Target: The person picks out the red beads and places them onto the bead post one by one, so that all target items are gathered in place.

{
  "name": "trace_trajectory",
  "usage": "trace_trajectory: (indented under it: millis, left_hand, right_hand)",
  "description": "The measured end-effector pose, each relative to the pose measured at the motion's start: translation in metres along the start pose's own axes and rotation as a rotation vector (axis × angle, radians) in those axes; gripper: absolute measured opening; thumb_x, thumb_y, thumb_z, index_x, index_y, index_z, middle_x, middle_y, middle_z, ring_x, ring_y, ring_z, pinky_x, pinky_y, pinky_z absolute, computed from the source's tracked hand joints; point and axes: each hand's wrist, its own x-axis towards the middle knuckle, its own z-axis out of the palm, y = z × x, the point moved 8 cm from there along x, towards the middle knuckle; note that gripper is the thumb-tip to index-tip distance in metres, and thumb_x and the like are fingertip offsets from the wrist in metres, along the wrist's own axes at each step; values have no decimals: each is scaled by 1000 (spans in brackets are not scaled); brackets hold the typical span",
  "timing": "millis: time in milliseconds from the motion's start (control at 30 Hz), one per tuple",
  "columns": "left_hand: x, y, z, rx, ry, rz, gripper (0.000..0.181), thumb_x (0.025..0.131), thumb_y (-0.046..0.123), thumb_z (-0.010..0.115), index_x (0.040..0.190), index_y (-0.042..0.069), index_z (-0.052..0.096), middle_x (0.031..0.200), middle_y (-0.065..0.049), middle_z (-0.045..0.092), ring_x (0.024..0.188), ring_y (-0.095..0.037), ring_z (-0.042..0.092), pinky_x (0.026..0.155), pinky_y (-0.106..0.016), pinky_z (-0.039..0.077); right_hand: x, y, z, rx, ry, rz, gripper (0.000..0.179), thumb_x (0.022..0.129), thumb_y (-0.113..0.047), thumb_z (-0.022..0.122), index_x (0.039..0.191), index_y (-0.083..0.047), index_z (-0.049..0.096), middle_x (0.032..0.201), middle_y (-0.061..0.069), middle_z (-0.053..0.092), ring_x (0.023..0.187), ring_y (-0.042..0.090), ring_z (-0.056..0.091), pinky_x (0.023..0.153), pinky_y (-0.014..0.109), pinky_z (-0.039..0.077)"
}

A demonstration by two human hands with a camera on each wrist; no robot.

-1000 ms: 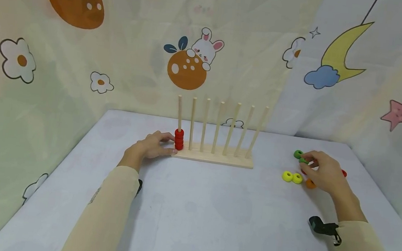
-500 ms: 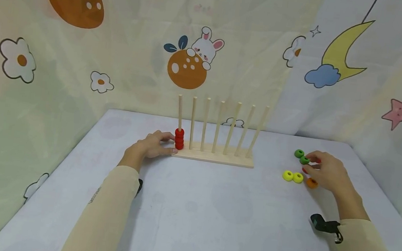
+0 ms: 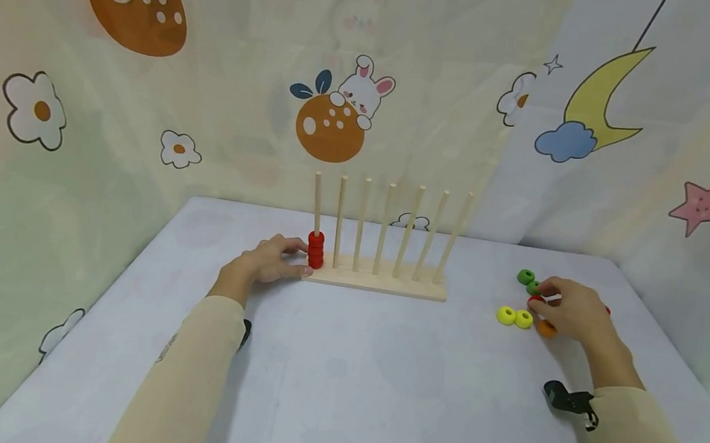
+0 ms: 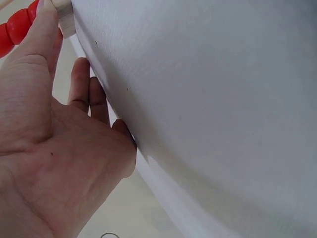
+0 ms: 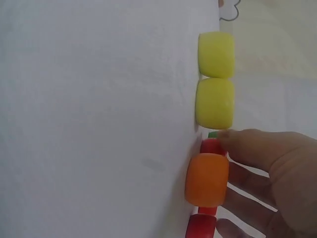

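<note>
A wooden peg rack (image 3: 381,281) with a row of upright pegs stands toward the back of the table. Its leftmost peg carries a stack of red beads (image 3: 316,250). My left hand (image 3: 268,257) holds the left end of the base, thumb in front and a finger behind, beside those beads. On the right, my right hand (image 3: 571,310) pinches a red bead (image 5: 213,146) between thumb and forefinger; the bead is partly hidden. Around it lie green beads (image 3: 526,276), two yellow beads (image 3: 506,315) and an orange bead (image 3: 546,329).
Another red bead (image 5: 200,227) lies past the orange one, mostly behind the right hand in the head view. The white-covered table (image 3: 364,393) ends at a patterned cloth backdrop (image 3: 245,97). A black wrist strap piece (image 3: 569,400) hangs by the right sleeve.
My right hand's fingertips have shifted from beside the near green bead to a red bead, now between thumb and forefinger. The left hand stays at the rack. The head view tilts slightly.
</note>
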Motion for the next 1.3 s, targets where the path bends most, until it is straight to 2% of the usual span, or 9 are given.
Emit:
trace_trajectory:
  millis: [300,467,600,700,833,900,1033,1167,1300]
  left_hand:
    - [-1,1,0,15,4,9,55,91,54,72,140,36,55,154,-6,44,145,-37,30,111,-74,26]
    - [0,3,-2,10,5,7,57,91,54,72,142,35,54,154,-6,43,146,-37,29,111,-74,26]
    - [-1,3,-4,14,3,6,58,91,54,72,142,35,54,154,-6,42,146,-37,29,112,-73,26]
    - [-1,2,-3,9,-3,1,58,91,54,72,143,35,54,154,-6,42,146,-37,29,112,-72,25]
    - [-3,2,0,-4,-7,-3,59,91,53,72,144,34,54,154,-7,42,146,-38,29,113,-73,22]
    - [-3,2,1,-8,-8,-2,59,90,53,72,143,34,54,155,-7,42,146,-38,29,113,-74,22]
    - [-3,3,1,-10,-6,6,59,90,54,73,143,34,54,154,-7,43,146,-38,29,113,-74,21]
    - [-3,1,0,-1,-2,5,59,90,55,73,142,34,55,153,-6,44,146,-37,30,112,-74,23]
    - [-2,0,0,3,-3,6,59,90,55,72,143,36,54,154,-6,43,146,-37,30,112,-74,24]
  right_hand:
    - [2,-4,4,-13,26,-33,31,94,-18,71,119,0,66,119,28,65,107,47,64,77,51,56]
    - [-1,-9,-5,0,129,-63,30,94,-16,71,118,0,66,119,29,60,105,49,62,80,59,54]
    - [-3,-19,-8,42,192,-107,28,94,-13,71,118,0,66,119,27,57,103,49,62,81,60,56]
    - [-5,-28,-9,53,221,-151,29,94,-11,71,121,-1,66,123,26,56,99,46,62,78,54,57]
    - [-10,-38,-12,46,267,-219,26,93,-9,67,118,-3,68,124,23,56,90,36,60,70,39,49]
    - [-11,-42,-13,49,288,-257,21,93,-7,66,113,-3,70,121,21,59,86,32,58,69,34,47]
    - [-12,-52,-19,40,317,-303,12,94,-8,71,105,-3,73,109,17,66,84,28,57,68,31,47]
    - [-10,-58,-22,48,281,-299,20,92,-9,76,110,-5,72,109,15,66,89,31,61,72,26,50]
    - [-12,-66,-21,84,269,-336,31,88,2,72,118,-6,70,115,14,64,93,33,67,76,6,44]
